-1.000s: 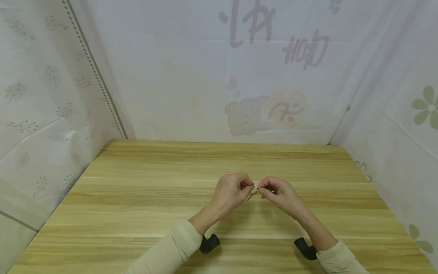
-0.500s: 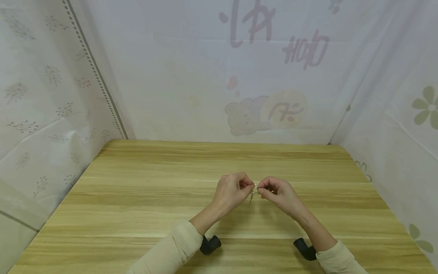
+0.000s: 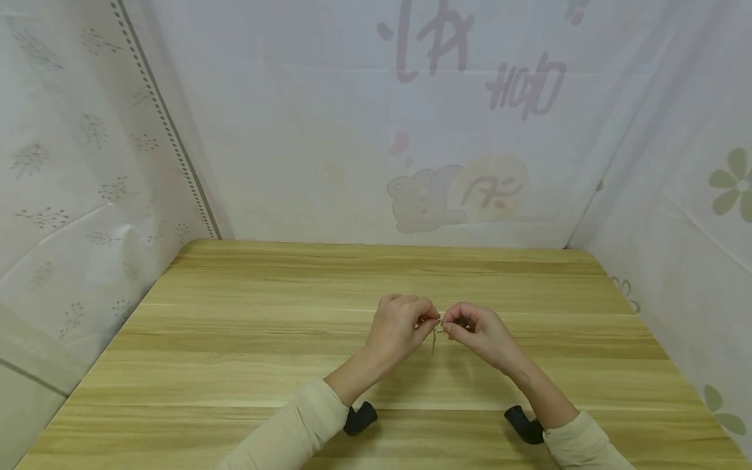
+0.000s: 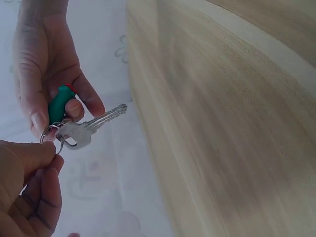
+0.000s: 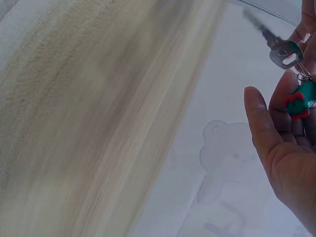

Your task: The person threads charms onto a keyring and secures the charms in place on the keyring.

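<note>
Over the middle of the table, my left hand (image 3: 399, 326) and right hand (image 3: 482, 329) meet almost fingertip to fingertip. In the left wrist view, my left thumb and fingers pinch a metal key ring (image 4: 61, 146). A silver key (image 4: 79, 134) hangs on that ring, its blade pointing away from the fingers. Attached at the ring is a small green and red charm (image 4: 59, 104), which my right hand holds between thumb and fingers. The right wrist view shows the charm's red-edged end and the key (image 5: 285, 52) beyond it. From the head, the key is a thin sliver between the hands.
The wood-grain table (image 3: 282, 287) spreads out under both hands. A printed white cloth (image 3: 294, 130) rises behind it, with more cloth at both sides. Dark bent pieces (image 3: 361, 418) show beside the sleeve cuffs.
The key has swung from a slant toward the lower left to hanging nearly straight down. My left hand has shifted slightly right, toward the right hand, which has hardly moved.
</note>
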{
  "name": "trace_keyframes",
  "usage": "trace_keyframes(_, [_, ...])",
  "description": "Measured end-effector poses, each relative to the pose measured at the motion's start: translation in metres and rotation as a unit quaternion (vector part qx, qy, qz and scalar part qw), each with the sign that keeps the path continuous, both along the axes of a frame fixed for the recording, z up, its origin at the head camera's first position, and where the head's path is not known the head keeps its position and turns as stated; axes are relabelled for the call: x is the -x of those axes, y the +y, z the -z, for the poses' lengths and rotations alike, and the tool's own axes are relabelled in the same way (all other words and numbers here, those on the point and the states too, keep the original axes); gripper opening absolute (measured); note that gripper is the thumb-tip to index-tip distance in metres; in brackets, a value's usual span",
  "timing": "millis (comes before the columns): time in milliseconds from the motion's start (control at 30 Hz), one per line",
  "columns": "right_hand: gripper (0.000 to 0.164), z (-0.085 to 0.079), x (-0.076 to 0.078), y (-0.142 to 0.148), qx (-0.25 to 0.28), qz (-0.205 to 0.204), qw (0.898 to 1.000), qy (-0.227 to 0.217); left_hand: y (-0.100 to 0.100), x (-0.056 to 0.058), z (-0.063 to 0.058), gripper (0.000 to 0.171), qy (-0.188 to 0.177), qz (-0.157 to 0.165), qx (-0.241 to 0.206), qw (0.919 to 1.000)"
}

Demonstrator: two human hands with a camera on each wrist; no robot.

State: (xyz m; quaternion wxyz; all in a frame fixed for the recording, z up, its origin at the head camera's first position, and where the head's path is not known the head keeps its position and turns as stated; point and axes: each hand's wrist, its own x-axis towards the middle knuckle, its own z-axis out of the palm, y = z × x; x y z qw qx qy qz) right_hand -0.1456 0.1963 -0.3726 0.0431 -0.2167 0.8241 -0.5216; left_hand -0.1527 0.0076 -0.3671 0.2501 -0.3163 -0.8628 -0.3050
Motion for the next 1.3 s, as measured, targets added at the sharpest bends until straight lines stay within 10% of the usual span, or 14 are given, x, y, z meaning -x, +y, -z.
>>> trace_keyframes(633, [0.010,-0.0005,-0.0031,0.0011,0.008,0.002,1.000,-0.016,-0.0030,-0.0024,-0.0003,0.004,-0.206,0.012,-0.091,0.9742])
trace_keyframes(1000, [0.006,-0.0029,-0.0024,0.0003,-0.011,-0.003,1.000,0.000,-0.0020,-0.0037,-0.0036,0.006,-0.015,-0.003,0.023,0.9996])
trace_keyframes(1133, [0.007,-0.0038,-0.0024,0.0011,-0.009,-0.004,1.000,0.004,-0.0019,-0.0039,-0.0035,0.009,-0.016,-0.007,0.008,0.9998])
trace_keyframes(1300, [0.012,-0.0042,-0.0029,0.0023,0.004,-0.011,1.000,-0.001,-0.0028,-0.0047,-0.0017,0.008,-0.103,0.000,-0.042,0.9938])
